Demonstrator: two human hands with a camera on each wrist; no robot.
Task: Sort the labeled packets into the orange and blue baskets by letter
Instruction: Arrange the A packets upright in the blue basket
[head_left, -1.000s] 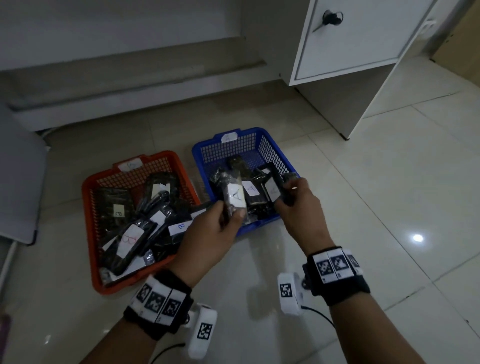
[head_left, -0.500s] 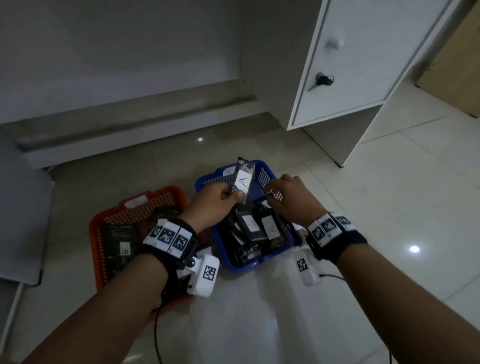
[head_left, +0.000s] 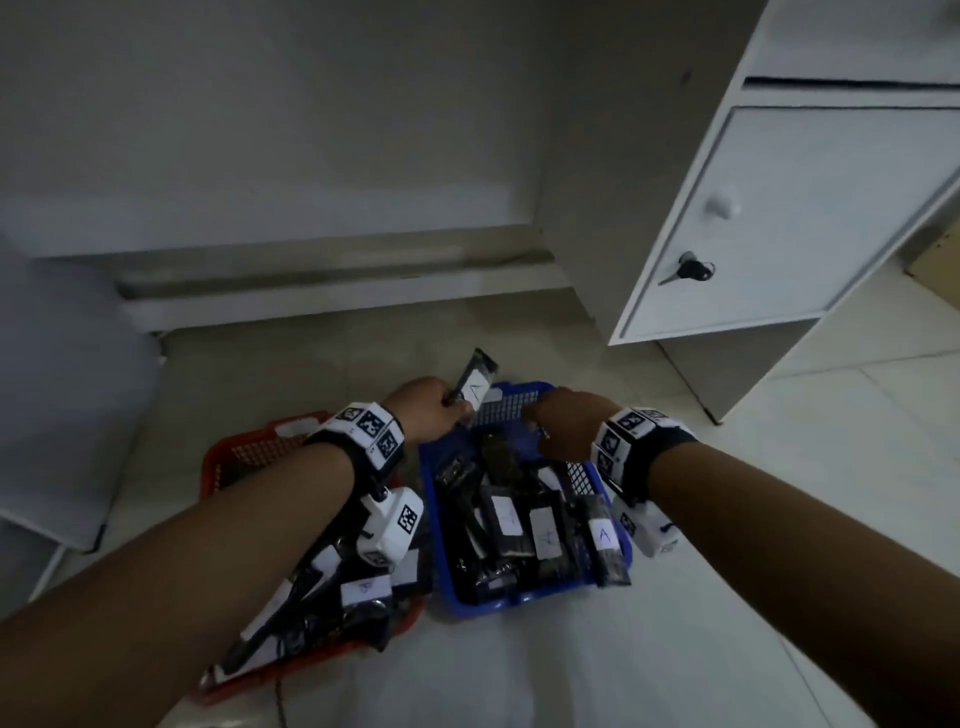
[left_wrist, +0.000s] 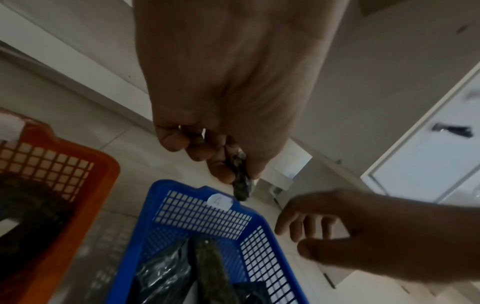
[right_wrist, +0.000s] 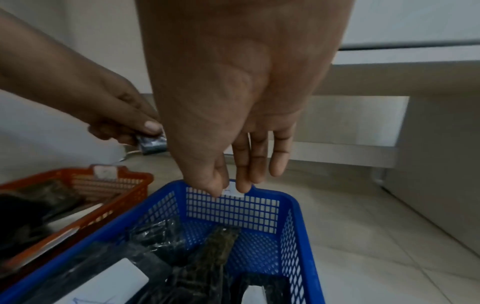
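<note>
We see our left hand (head_left: 431, 410) raised over the far left corner of the blue basket (head_left: 524, 605), pinching a dark packet (head_left: 475, 382) between thumb and curled fingers. The packet sticks up and away from the hand, tilted, its white label turned toward us; the mark on it looks like an A, though the head view is too blurred there for us to be sure. From the left wrist view the packet's lower end (left_wrist: 240, 185) hangs just above the basket's far rim, close to the small white tag (left_wrist: 220, 202) fixed on that rim.

Our right hand (head_left: 563, 423) hovers beside it, over the far right part of the same basket, holding nothing. In the right wrist view its fingers (right_wrist: 255, 162) hang nearly straight and relaxed, with the tips just over the far rim (right_wrist: 272, 193) and in front of the white tag. The two hands are near each other but apart, and the packet is only in the left.

Inside the blue basket lie more dark packets, several with white labels; one at the near right corner (head_left: 602, 538) plainly reads A. The orange basket (head_left: 249, 452) sits on the tiled floor just left of the blue one, partly under our left forearm, and also holds dark labelled packets (head_left: 358, 592). A white cabinet (head_left: 779, 223) with a key in its door stands beyond on the right.
</note>
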